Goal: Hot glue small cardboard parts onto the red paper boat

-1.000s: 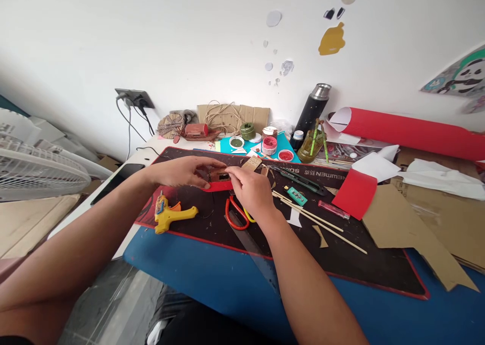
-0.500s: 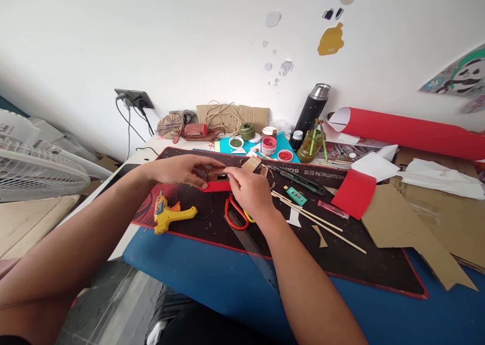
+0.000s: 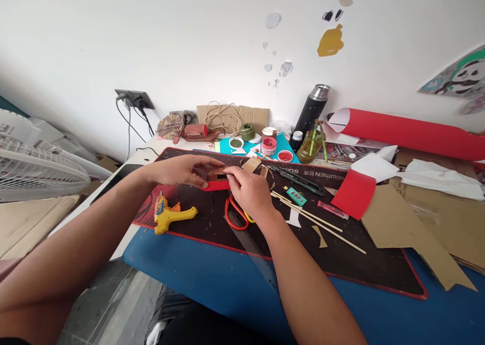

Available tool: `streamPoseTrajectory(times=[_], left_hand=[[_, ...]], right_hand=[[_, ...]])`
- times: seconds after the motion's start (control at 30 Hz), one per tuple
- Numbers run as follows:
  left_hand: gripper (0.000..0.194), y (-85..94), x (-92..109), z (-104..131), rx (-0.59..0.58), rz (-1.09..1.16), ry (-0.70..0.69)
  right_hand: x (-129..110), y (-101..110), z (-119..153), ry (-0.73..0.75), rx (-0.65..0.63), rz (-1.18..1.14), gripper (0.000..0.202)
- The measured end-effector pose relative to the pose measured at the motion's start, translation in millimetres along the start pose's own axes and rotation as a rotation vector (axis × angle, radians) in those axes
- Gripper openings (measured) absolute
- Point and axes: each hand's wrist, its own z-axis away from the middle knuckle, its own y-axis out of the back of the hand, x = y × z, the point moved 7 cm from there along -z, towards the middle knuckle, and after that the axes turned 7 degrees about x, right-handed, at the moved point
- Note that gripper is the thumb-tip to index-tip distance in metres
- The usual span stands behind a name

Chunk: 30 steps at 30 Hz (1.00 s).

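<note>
Between my two hands is a small brown cardboard model with a red corrugated strip (image 3: 215,185) along its near edge and a dark opening on top. My left hand (image 3: 185,171) grips its left end, thumb at the near edge and fingers over the far side. The fingers of my right hand (image 3: 248,187) are closed on its right end, hiding that part. Just below lie red-handled scissors (image 3: 237,218), partly under my right wrist, and a steel ruler (image 3: 254,254). A yellow hot glue gun (image 3: 170,214) rests on the dark mat (image 3: 212,226) below my left hand.
Right of my hands lie wooden sticks (image 3: 322,221), a dark green utility knife (image 3: 297,180) and cardboard pieces (image 3: 392,216). Paint jars (image 3: 269,146), a black thermos (image 3: 311,110) and a red paper roll (image 3: 409,132) stand along the wall. A white fan (image 3: 49,163) is at left.
The model's top has tilted very slightly between my hands. Both hands keep their hold in nearly the same place, and everything else stays put.
</note>
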Motion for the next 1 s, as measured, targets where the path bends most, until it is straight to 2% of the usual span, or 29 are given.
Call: streamPoseTrajectory(times=[0.23,0.33,0.53,1.0], left_hand=[[0.071,0.3,4.3,-0.9,0.008,0.031,-0.040],[0.074,1.5,3.5,-1.7,0.021,0.039,-0.051],[0.080,4.8,-0.4,-2.9,0.058,-0.008,0.023],[0.084,6.4,3.7,-2.9,0.058,0.029,0.047]], right_hand=[[0.2,2.4,-0.1,-0.035,0.026,-0.074,0.029],[4.7,8.0,-1.2,-0.096,0.104,-0.171,0.027],[23.0,17.9,-3.3,-0.246,0.269,-0.314,0.029],[25.6,16.8,-3.2,-0.287,0.262,-0.322,0.028]])
